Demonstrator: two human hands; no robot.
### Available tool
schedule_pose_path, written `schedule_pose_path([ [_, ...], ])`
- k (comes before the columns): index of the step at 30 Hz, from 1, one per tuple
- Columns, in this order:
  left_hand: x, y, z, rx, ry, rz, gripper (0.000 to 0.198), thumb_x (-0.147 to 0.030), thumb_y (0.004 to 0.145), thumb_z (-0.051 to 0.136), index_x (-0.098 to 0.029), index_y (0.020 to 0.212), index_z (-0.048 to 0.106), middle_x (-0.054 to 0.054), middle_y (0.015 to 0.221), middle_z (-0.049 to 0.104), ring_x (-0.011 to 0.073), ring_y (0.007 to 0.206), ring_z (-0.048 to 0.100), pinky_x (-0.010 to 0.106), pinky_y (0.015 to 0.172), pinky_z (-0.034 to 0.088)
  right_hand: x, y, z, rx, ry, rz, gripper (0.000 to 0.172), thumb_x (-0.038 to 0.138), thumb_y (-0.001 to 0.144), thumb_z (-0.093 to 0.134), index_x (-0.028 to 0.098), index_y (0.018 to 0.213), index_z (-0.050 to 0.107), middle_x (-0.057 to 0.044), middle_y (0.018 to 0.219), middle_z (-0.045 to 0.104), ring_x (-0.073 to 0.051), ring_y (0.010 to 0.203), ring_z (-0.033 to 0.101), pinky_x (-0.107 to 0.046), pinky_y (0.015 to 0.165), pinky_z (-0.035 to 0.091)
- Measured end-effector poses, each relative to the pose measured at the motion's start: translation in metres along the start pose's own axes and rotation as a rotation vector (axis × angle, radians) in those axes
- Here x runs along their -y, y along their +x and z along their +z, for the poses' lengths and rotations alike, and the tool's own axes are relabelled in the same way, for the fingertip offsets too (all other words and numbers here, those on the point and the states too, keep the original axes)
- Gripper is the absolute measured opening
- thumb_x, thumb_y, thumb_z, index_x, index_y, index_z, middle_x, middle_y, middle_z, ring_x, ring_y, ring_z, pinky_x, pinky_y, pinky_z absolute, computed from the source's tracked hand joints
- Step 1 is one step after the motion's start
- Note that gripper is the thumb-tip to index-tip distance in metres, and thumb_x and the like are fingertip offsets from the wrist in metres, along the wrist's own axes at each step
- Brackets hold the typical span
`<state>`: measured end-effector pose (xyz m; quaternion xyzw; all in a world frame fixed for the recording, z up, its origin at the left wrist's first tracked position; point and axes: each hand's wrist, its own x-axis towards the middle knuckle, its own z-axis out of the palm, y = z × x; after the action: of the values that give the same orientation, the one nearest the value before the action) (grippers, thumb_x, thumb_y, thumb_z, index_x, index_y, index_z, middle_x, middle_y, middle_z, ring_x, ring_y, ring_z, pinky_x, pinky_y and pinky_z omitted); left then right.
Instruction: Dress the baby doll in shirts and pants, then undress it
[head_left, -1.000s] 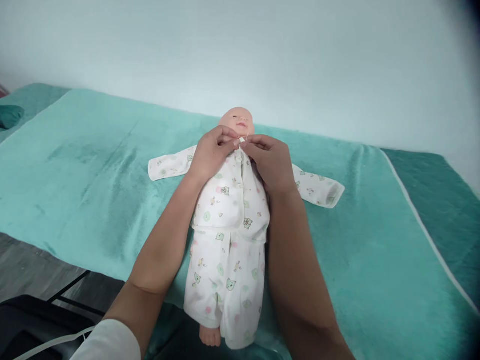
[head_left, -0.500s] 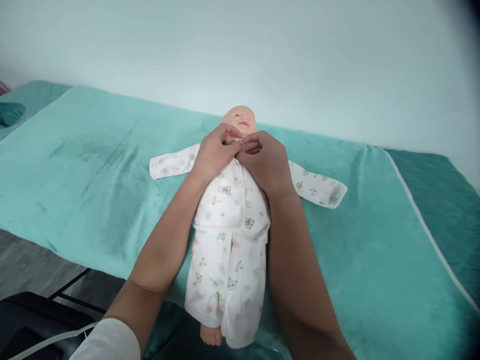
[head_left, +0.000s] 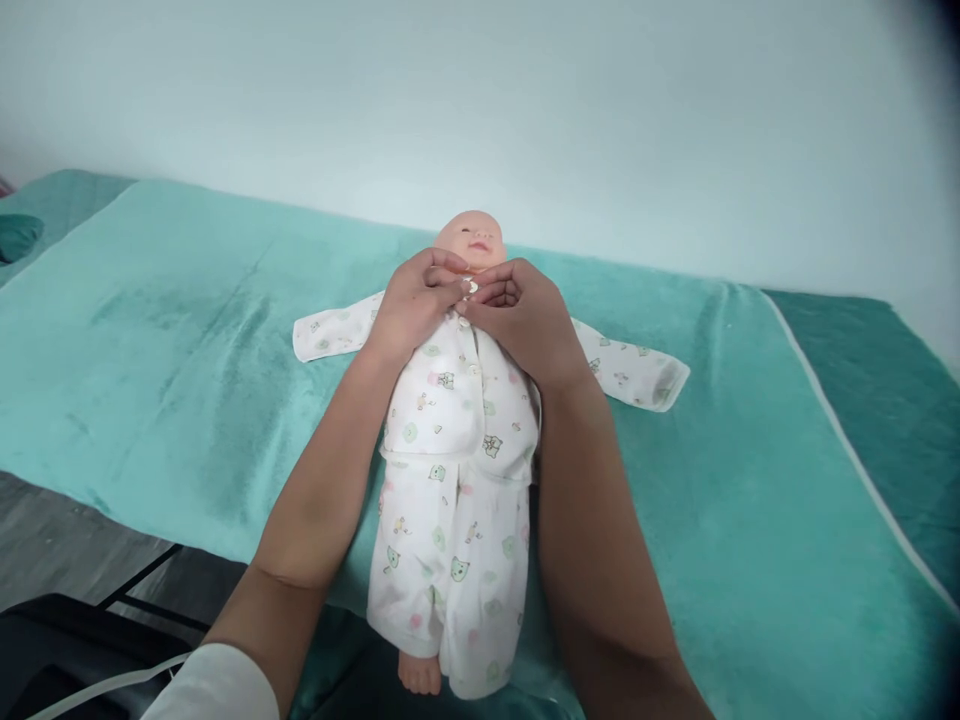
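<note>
A baby doll lies on its back, dressed in a white printed shirt and matching trousers. At its neck, my left hand pinches the shirt's collar edge near a pale button. From the other side my right hand grips the same front edge, fingers bent and thumb against the cloth. The fingertips of both hands nearly meet. Lower buttons on the front look fastened. Both shirt sleeves stretch outward flat, with no doll hands showing at the cuffs. One bare doll foot pokes from a trouser leg.
A teal plush cover spreads over the bed under the doll. Behind it stands a pale wall. At the lower left are a black object, a pale cable and a dark metal bar.
The fingertips have parted slightly, and the top button now shows between them. Both hands stay at the collar. The whole view has shifted a little.
</note>
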<state>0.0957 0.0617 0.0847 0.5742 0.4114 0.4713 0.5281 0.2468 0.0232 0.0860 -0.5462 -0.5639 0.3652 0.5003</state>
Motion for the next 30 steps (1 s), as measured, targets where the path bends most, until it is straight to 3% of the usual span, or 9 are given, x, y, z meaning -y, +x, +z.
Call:
schedule_pose_path([
  [5, 0.002, 0.001, -0.003, 0.022, -0.007, 0.014, 0.013, -0.015, 0.084, 0.069, -0.022, 0.094, 0.065, 0.001, 0.081, 0.073, 0.0149, 0.076, 0.069, 0.032, 0.078, 0.057, -0.002, 0.001, -0.003, 0.044, 0.052, 0.022, 0.032, 0.024, 0.073, 0.083, 0.024, 0.1, 0.066, 0.003, 0.086, 0.067, -0.014, 0.081, 0.065, -0.031, 0.077, 0.056],
  [13, 0.004, -0.001, -0.002, -0.068, 0.256, 0.07, 0.002, -0.022, 0.086, 0.069, -0.022, 0.085, 0.07, -0.001, 0.07, 0.062, 0.0135, 0.068, 0.056, 0.028, 0.065, 0.045, -0.002, -0.003, -0.01, 0.1, 0.103, 0.006, 0.031, 0.026, 0.075, 0.08, 0.025, 0.102, 0.067, 0.002, 0.092, 0.065, -0.014, 0.086, 0.061, -0.03, 0.08, 0.053],
  [20, 0.007, -0.008, -0.008, -0.006, 0.443, 0.255, 0.029, -0.016, 0.092, 0.059, -0.028, 0.108, 0.081, 0.003, 0.1, 0.069, 0.0164, 0.086, 0.063, 0.033, 0.087, 0.05, 0.009, -0.021, 0.0, -0.03, -0.121, 0.018, 0.021, 0.027, 0.079, 0.076, 0.024, 0.095, 0.063, 0.001, 0.096, 0.063, -0.014, 0.08, 0.056, -0.034, 0.081, 0.05],
  [25, 0.011, -0.008, -0.01, 0.01, 0.521, 0.308, 0.033, -0.019, 0.096, 0.055, -0.029, 0.115, 0.08, 0.005, 0.106, 0.068, 0.0191, 0.094, 0.064, 0.034, 0.09, 0.051, -0.002, -0.023, 0.009, -0.164, -0.216, -0.057, 0.008, 0.029, 0.088, 0.068, 0.023, 0.093, 0.066, -0.001, 0.094, 0.063, -0.015, 0.078, 0.056, -0.036, 0.085, 0.049],
  [30, 0.013, -0.008, -0.011, 0.047, 0.544, 0.369, 0.042, -0.01, 0.095, 0.048, -0.028, 0.114, 0.081, 0.005, 0.108, 0.065, 0.0189, 0.103, 0.065, 0.034, 0.098, 0.051, -0.006, -0.023, 0.012, -0.202, -0.252, -0.109, 0.004, 0.027, 0.09, 0.065, 0.023, 0.089, 0.067, -0.001, 0.089, 0.063, -0.016, 0.08, 0.057, -0.037, 0.084, 0.049],
])
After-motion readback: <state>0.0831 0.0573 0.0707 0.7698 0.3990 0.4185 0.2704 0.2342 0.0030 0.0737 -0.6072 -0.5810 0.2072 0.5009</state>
